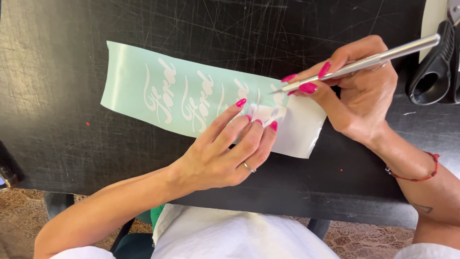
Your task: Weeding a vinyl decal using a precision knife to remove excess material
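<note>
Pale green vinyl strip (191,96) with white script lies flat on black counter (72,144). Left hand (225,153), fingers (227,120) extended, presses it. Right hand (364,96) fingers pinch silver craft knife (364,61), tip at strip.

From the sheet (191,96), the table (57,124) lies bare toward 9 and 12 o'clock. At 3 o'clock a black handle (433,67) blocks the way. The left hand (225,153) covers 6 o'clock; the right hand (359,96) and knife (364,62) bar 2 o'clock.
</note>
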